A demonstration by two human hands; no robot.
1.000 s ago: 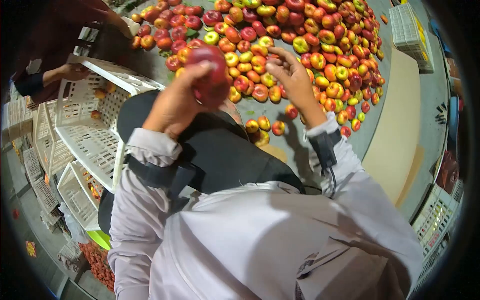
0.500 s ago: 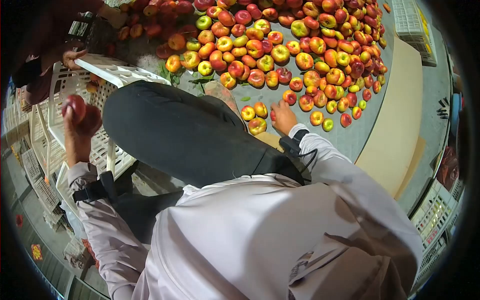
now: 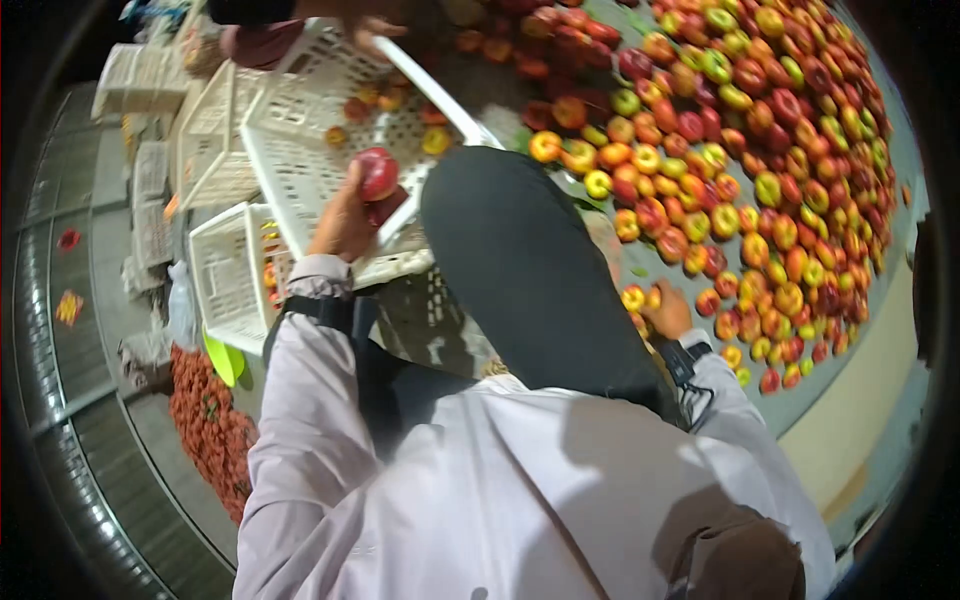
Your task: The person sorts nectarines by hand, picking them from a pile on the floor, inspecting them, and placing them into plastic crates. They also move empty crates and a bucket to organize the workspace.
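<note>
My left hand (image 3: 343, 222) is closed around a glossy red flat nectarine (image 3: 378, 174), held up at the opening of a white plastic crate (image 3: 268, 160). A second dark red fruit (image 3: 386, 206) shows beneath it, against my fingers. The crate lies tilted, with several nectarines inside. Down by my right knee, my right hand (image 3: 670, 312) has its fingers curled round a yellow-red nectarine (image 3: 653, 297) at the near edge of the pile. Its fingertips are partly hidden. Another nectarine (image 3: 632, 297) lies beside them.
A large spread of red and yellow nectarines (image 3: 785, 190) covers the grey floor sheet at right. Another person's hand (image 3: 375, 30) is at the crate's far rim. More white crates (image 3: 225, 265) stand at left, near a red heap (image 3: 205, 415). My bent leg (image 3: 530, 270) separates crate and pile.
My view has swung left, so the crate and pile appear farther right. My left hand, still holding red fruit, is now in front of the crate opening. My right hand stays at the pile's edge.
</note>
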